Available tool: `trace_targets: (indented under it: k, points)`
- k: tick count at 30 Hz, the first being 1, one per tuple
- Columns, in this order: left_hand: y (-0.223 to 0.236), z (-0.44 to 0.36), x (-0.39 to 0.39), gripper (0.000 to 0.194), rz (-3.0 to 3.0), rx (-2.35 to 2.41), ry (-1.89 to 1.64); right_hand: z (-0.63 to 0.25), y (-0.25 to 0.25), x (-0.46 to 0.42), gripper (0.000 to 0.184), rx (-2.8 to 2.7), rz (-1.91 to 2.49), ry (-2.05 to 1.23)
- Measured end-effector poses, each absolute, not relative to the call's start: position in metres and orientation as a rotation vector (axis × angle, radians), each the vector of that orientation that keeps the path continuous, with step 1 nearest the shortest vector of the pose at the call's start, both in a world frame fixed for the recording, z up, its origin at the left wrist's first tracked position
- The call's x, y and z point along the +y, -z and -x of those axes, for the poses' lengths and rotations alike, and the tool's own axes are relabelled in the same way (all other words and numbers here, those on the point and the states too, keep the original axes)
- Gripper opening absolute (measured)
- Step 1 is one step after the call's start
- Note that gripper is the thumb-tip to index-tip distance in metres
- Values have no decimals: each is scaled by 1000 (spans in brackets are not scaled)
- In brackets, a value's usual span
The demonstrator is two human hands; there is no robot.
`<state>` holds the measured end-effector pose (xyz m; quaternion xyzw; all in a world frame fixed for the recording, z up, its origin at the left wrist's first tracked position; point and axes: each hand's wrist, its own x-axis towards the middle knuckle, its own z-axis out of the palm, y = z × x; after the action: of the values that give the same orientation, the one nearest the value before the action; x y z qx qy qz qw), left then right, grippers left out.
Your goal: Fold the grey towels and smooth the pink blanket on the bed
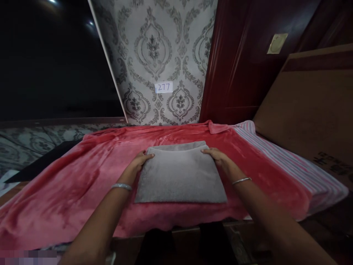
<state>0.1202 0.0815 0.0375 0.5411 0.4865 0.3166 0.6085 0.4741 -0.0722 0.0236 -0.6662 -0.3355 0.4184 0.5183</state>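
Observation:
A folded grey cloth [180, 175], soft like a towel, lies on a red plush blanket [110, 176] in front of me. My left hand [140, 160] pinches its far left corner, thumb on top and fingers underneath. At the far right corner, my right hand [216, 156] grips the cloth the same way. Between the two hands the far edge shows two layers slightly apart. The near edge rests flat and straight near the front of the blanket.
Striped cloth [286, 158] runs along the blanket's right side, beside a large cardboard box [311, 110]. A dark television screen [55, 62] stands at the back left. Behind is patterned wallpaper with a paper label [163, 87] reading 277, and a dark red door [242, 62].

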Motion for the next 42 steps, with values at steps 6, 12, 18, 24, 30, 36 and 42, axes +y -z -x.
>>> trace_targets:
  k: [6, 12, 18, 24, 30, 36, 42]
  points:
    - [-81, -121, 91, 40, -1292, 996, -832, -480, -80, -62, 20, -921, 1487, -829]
    - [-152, -131, 103, 56, -1785, 731, -1370, -504, -146, -47, 35, -1185, 1241, -165]
    - [-131, -126, 93, 47, -1877, 781, -1405, -496, -115, -70, 36, -1163, 1291, -5]
    - [-56, -93, 61, 29, -2081, 856, -1209, -480, -35, -119, 26, -1229, 1450, -127]
    - [-21, -70, 33, 19, -2381, 841, -1097, -466, -2, -158, 28, -1335, 1501, -91]
    - [5, -48, 24, 30, -2614, 778, -785, -463, 33, -199, 40, -1686, 1649, -79]
    - [-5, -31, 33, 45, -2710, 785, -756, -485, 27, -218, 48, -1599, 1880, 12]
